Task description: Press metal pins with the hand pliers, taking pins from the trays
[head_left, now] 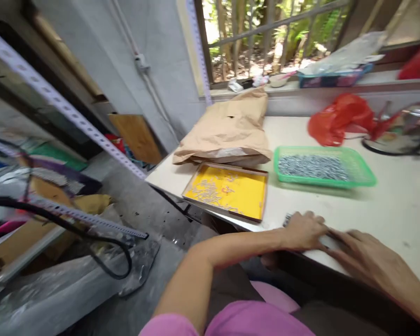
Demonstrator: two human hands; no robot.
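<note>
My left hand (pixel 304 229) rests at the front edge of the white table with its fingers curled. A small grey metal piece (pixel 287 219) shows beside its knuckles. My right hand (pixel 367 252) meets it from the right, fingers pressed together close to the left thumb. Whatever lies between the two hands is hidden and blurred. Beyond them stands a green plastic basket (pixel 369 178) holding many small grey metal parts (pixel 311 167). To the left, a shallow yellow-lined tray (pixel 250 193) carries scattered small metal pieces (pixel 208 191).
A large brown paper bag (pixel 227 123) lies behind the tray. Farther right on the table (pixel 399 200) are a red plastic bag (pixel 343 119) and a metal kettle (pixel 402 128). A blue box (pixel 336 77) sits on the windowsill. Plastic wrap and a black cable (pixel 56 219) are at the left.
</note>
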